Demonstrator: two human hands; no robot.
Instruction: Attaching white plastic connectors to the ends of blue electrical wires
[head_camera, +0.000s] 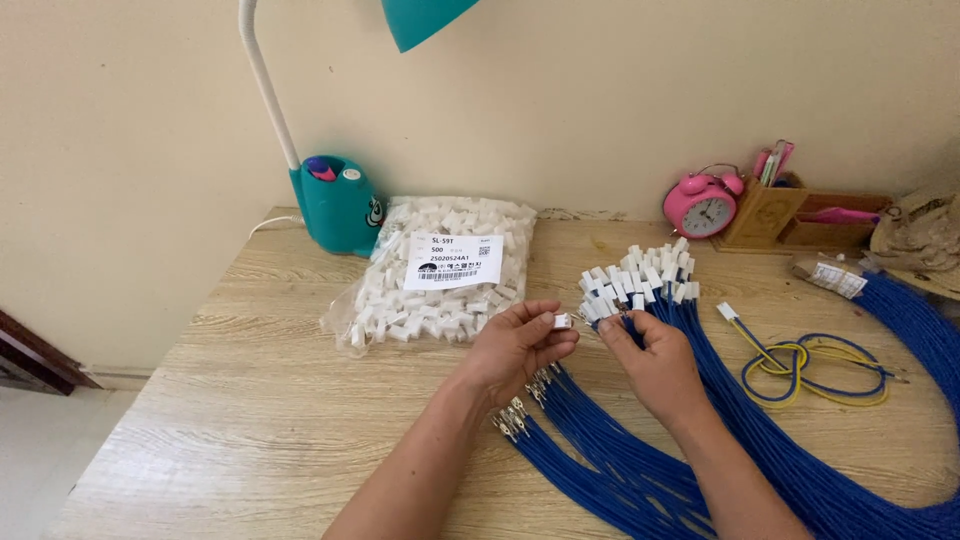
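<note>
White connector (562, 321) pinched in left hand (517, 345), right hand (655, 362) gripping blue wires (600, 460)

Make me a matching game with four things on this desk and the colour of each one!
Things:
1. round alarm clock with two bells
2. desk lamp base
3. long bundle of wires under the hands
4. small plastic connector pinched in the left hand, shown at

Colours:
A. white
B. pink
C. blue
D. teal

Pairs: 1-B, 2-D, 3-C, 4-A
</note>
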